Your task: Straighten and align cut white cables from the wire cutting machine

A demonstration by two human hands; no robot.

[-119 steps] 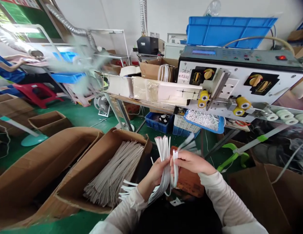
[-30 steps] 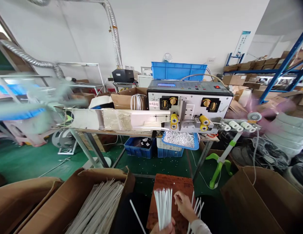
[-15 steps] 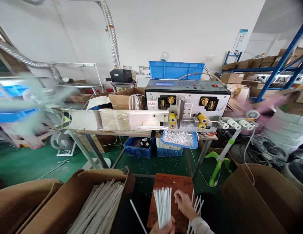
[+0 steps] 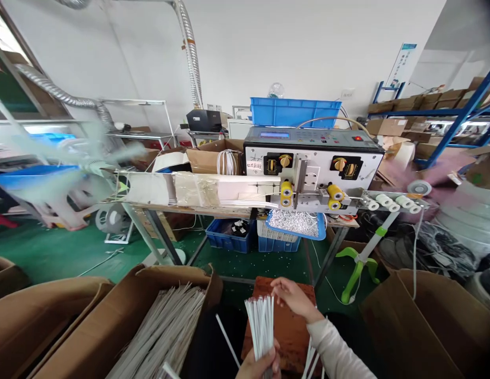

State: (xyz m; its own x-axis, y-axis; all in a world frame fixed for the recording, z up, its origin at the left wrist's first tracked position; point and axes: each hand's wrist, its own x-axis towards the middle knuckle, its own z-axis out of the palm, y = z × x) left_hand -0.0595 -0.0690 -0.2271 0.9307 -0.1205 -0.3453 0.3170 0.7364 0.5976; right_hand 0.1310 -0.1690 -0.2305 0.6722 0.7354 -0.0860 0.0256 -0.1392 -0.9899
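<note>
At the bottom edge my left hand (image 4: 257, 367) is closed round a bundle of white cable pieces (image 4: 261, 325) that stands upright. My right hand (image 4: 292, 298) hovers just right of the bundle's top ends, fingers curled and pinched near the tips; I cannot make out whether anything is in them. More loose white pieces (image 4: 312, 360) lie under my right forearm. Both hands are over a reddish-brown stool top (image 4: 290, 330). A cardboard box (image 4: 122, 321) at the lower left holds many white cable lengths (image 4: 166, 329).
A wire-cutting machine (image 4: 313, 160) with yellow rollers stands on a bench, with a long white chute (image 4: 197, 188) to its left and a blue tray of cut bits (image 4: 296, 223) below. An open cardboard box (image 4: 422, 326) stands at right. Blue bins sit under the bench, shelving at far right.
My right hand has risen from beside the bundle's middle to its top ends. The camera tilted up from the hands since four seconds ago.
</note>
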